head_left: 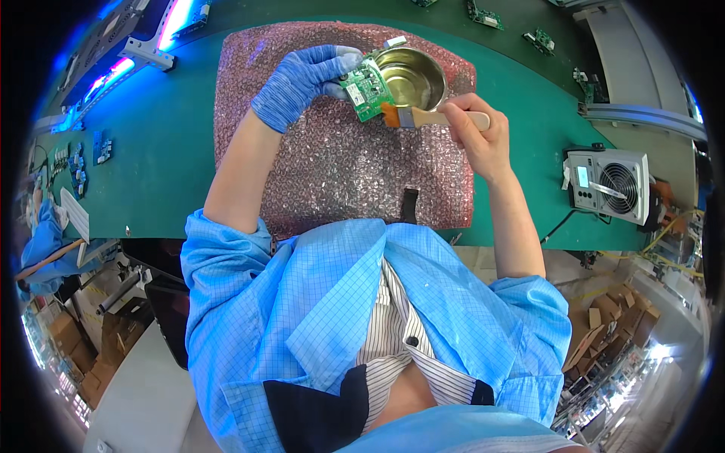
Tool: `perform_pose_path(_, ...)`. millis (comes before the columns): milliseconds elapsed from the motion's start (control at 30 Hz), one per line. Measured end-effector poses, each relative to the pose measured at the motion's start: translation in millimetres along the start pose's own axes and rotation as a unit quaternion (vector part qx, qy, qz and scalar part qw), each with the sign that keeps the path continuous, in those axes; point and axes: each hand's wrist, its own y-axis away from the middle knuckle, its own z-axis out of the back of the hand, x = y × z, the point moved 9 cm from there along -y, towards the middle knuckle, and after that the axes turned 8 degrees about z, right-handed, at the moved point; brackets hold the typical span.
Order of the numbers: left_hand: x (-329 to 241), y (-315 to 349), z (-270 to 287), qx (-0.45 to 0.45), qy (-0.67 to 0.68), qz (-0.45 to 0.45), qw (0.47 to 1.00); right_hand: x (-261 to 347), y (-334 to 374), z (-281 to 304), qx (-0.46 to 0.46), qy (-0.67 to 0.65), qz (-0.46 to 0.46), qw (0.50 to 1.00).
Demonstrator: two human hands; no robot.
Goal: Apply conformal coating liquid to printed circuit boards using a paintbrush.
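Note:
My left hand (306, 81), in a blue knitted glove, grips a green circuit board (366, 92) by its upper left edge and holds it tilted. My bare right hand (481, 136) is closed around the pale wooden handle of a flat brush (434, 118). The brush's orange bristles touch or nearly touch the board's lower right edge. Just behind the board and brush stands a round metal bowl (432, 79), partly hidden by the board. Beneath all of these lies a pinkish bubble-wrap sheet (317, 174).
Green matting covers the bench (521, 189). A grey-white box with a fan (610, 181) stands at the right. Several circuit boards (540, 41) lie along the far edge, and blue parts (78, 167) lie at the left. A lit metal frame (140, 53) rises at the far left.

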Motion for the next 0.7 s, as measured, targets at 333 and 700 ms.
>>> perform_pose_path(333, -10.5, 3.2, -7.9, -0.013, -0.042, -0.016, 0.999, 21.5, -25.0, -20.8, -0.057, 0.006, 0.097, 0.994)
perform_pose_path(700, -10.4, 0.9, -5.5, -0.003, -0.045, -0.018, 0.999, 9.9, -15.8, 9.9, -0.097, -0.078, 0.050, 0.991)
